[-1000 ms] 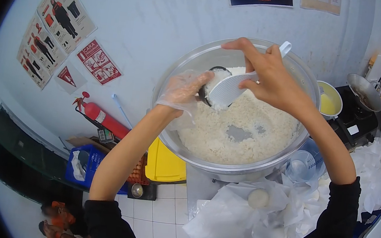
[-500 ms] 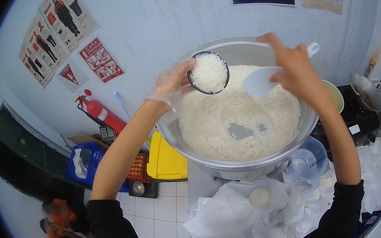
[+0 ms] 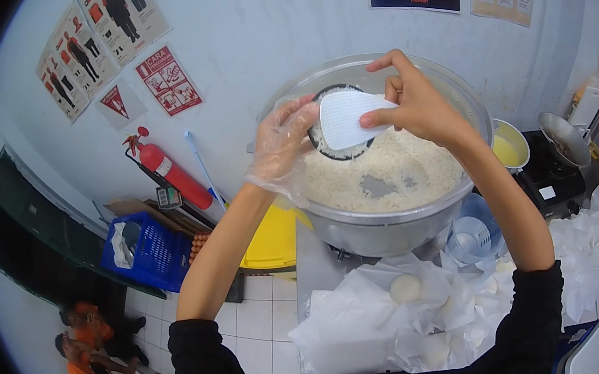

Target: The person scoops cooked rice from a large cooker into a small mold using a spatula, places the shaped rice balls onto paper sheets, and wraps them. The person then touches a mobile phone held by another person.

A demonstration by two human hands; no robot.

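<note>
The left hand [image 3: 283,139], in a clear plastic glove, is curled around the side of a black-rimmed round bowl [image 3: 332,153], which it holds over the pot. The right hand [image 3: 423,109] pinches a white rice paddle [image 3: 346,120] between thumb and fingers, its index finger raised and bent; the paddle's dimpled blade covers much of the bowl's mouth. Beneath both is a large metal pot [image 3: 384,232] of white rice [image 3: 423,165], with a bare patch showing through the grains. Right of the pot sit a clear plastic jug [image 3: 471,236] and, farther off, a container of yellow contents [image 3: 509,145]. On the near side, white wrapping sheets [image 3: 357,323] lie spread over the bench [image 3: 313,264], a round pale piece [image 3: 406,287] on top. Left of it, a yellow lid [image 3: 271,240] and a blue crate [image 3: 143,253] stand lower down.
</note>
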